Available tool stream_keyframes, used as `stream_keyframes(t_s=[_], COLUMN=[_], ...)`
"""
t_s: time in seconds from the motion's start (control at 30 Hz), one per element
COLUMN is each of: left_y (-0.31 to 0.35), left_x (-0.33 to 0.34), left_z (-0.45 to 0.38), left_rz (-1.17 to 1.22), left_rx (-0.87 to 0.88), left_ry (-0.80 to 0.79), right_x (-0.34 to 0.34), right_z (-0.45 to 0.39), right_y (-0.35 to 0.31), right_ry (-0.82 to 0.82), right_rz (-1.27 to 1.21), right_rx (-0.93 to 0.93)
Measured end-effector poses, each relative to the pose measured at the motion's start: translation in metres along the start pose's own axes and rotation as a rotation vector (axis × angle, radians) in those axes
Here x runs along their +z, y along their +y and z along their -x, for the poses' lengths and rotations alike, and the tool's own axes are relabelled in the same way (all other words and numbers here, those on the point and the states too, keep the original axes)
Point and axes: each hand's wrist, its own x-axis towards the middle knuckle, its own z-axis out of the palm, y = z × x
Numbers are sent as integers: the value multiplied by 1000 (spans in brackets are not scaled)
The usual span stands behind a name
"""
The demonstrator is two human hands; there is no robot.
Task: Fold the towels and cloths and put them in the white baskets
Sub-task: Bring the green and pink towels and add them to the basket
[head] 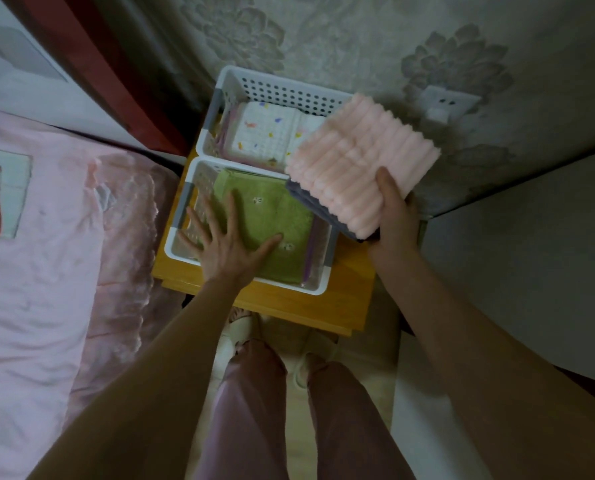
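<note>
fingers of right hand (395, 216) hidden under gripped pink towel (358, 161); left hand (228, 237) flat on green towel (272, 216).

A home bedroom, a bed with a rumpled pink quilt (29, 271) along the left, floral-patterned wallpaper (358, 36) on the far wall with a white wall socket (443, 105), a small wooden bedside tabletop (289, 303) wedged beside the bed
</note>
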Motion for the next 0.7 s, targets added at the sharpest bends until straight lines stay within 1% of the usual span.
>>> stream_keyframes(t_s=[0.07,0.13,0.2,0.27,0.3,0.33,0.37,0.4,0.43,0.47,0.5,0.53,0.57,0.6,0.67,0.7], left_y=[-1,1,-3,-12,-16,-18,-20,-20,-18,-15,-13,-11,-12,-13,-18,-24], left_x=[4,5,3,-6,-13,-24,-36,-51,-68,-84,-101,-115,-127,-137,-147,-147], left_z=[-4,-10,-16,-19,-18,-16,-15,-13,-12,-11,-11,-11,-12,-11,-10,-14], left_rz=[-39,-21,38,164,254,369,517,710,932,1159,1339,1454,1505,1528,1520,1492], left_rx=[-46,-57,-53,-30,-8,7,4,-34,-103,-177,-226,-262,-263,-240,-179,-163], left_ry=[-71,-151,-227,-286,-268,-193,-77,23,63,14,-121,-294,-439,-551,-661,-675], right_x=[3,4,5,4,4,5,8,13,19,26,34,41,48,54,65,69], right_z=[-1,-2,-1,2,6,11,17,25,33,42,51,59,65,69,74,75], right_y=[3,4,1,-3,-5,-6,-8,-8,-7,-4,1,7,14,21,32,37], right_ry=[-11,-22,-40,-60,-73,-94,-120,-143,-170,-200,-234,-267,-293,-307,-310,-297], right_rz=[-13,0,9,16,23,25,24,27,28,25,21,24,35,51,72,85], right_rx=[16,27,32,38,42,50,62,83,117,151,182,202,211,215,230,245])
